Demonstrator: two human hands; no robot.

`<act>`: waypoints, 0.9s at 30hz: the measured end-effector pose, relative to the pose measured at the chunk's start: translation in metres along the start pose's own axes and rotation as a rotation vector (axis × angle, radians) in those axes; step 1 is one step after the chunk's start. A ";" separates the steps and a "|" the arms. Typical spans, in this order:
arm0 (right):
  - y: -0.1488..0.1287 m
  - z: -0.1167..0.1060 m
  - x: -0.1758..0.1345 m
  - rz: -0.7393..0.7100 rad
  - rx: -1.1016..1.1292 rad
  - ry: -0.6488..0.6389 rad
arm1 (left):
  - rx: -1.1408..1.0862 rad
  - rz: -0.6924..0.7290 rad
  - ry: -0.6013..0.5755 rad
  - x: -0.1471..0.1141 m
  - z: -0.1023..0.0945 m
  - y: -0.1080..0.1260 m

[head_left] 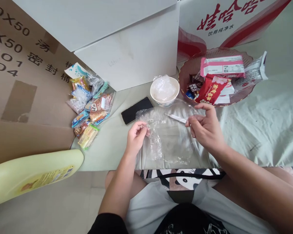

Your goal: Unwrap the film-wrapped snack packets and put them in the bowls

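Note:
A clear, crumpled plastic bag (158, 144) spreads over the cloth in front of me. My left hand (138, 135) pinches its left edge between thumb and fingers. My right hand (205, 126) is closed on a slim white pointed strip (177, 118), its index finger reaching forward; whether the strip is part of the bag, I cannot tell. Clear film also runs up beside the right fingers. Just beyond the hands, a black phone (137, 110) lies at an angle, and a white bowl (164, 103) holds crumpled clear plastic (164, 87).
A pink glass bowl (246, 97) at the back right holds several wrapped snacks. Small snack packets (101, 109) pile up at the left against a cardboard box (39, 97). White boxes (136, 52) stand behind. A pale yellow bottle (36, 172) lies at the front left.

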State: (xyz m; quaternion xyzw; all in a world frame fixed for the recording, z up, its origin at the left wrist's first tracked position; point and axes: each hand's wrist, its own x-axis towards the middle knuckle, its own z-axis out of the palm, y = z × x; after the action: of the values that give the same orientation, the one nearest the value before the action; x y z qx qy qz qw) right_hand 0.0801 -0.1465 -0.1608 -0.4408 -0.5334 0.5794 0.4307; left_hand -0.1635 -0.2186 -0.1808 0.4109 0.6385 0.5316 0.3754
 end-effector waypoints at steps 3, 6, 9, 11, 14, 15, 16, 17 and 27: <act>0.001 0.000 0.002 -0.037 0.026 0.016 | -0.171 0.045 0.110 0.001 0.000 0.001; 0.002 0.003 -0.002 -0.077 0.029 -0.002 | -0.287 0.030 0.154 0.003 0.002 0.004; 0.001 0.004 -0.006 -0.087 0.031 0.014 | -0.308 -0.051 0.102 0.004 0.003 0.008; 0.000 0.004 -0.007 -0.075 -0.012 0.017 | -0.252 -0.075 0.084 0.004 0.001 0.010; 0.001 0.002 -0.008 -0.060 -0.102 0.019 | -0.117 -0.053 0.073 0.003 -0.004 0.009; 0.001 0.001 -0.009 -0.061 -0.116 0.015 | -0.078 -0.042 0.064 0.002 -0.006 0.008; 0.001 0.001 -0.009 -0.062 -0.119 0.013 | -0.049 -0.030 0.057 0.002 -0.007 0.007; 0.001 0.001 -0.009 -0.061 -0.111 0.012 | -0.033 -0.019 0.060 0.002 -0.009 0.005; -0.008 0.004 -0.007 0.015 -0.072 0.099 | -0.289 -0.034 0.121 0.006 -0.010 0.012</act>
State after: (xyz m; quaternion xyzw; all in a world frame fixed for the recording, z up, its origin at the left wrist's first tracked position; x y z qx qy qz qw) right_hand 0.0783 -0.1542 -0.1525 -0.4879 -0.5287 0.5406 0.4360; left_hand -0.1732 -0.2150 -0.1675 0.3090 0.5838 0.6352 0.4003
